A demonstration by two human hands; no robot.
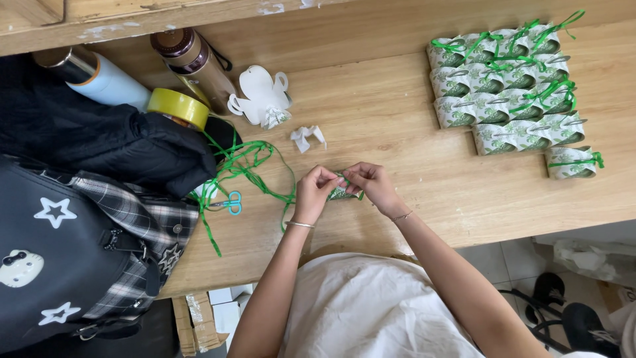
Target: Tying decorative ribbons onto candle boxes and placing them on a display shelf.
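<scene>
Small green-patterned box is pinched between left hand and right hand, long axis left-right (both closed on it), scissors left.

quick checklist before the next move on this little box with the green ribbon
1. Both hands on the work: left hand and right hand pinch the small green-patterned box: ok.
2. Ribbon tied on it: hidden by the fingers: cannot tell.
3. Loose green ribbon within reach: ok.
4. Scissors near, beside the ribbon: ok.
5. Finished boxes in rows, apart from the hands: ok.
6. Flat white box blanks on the table: ok.
</scene>
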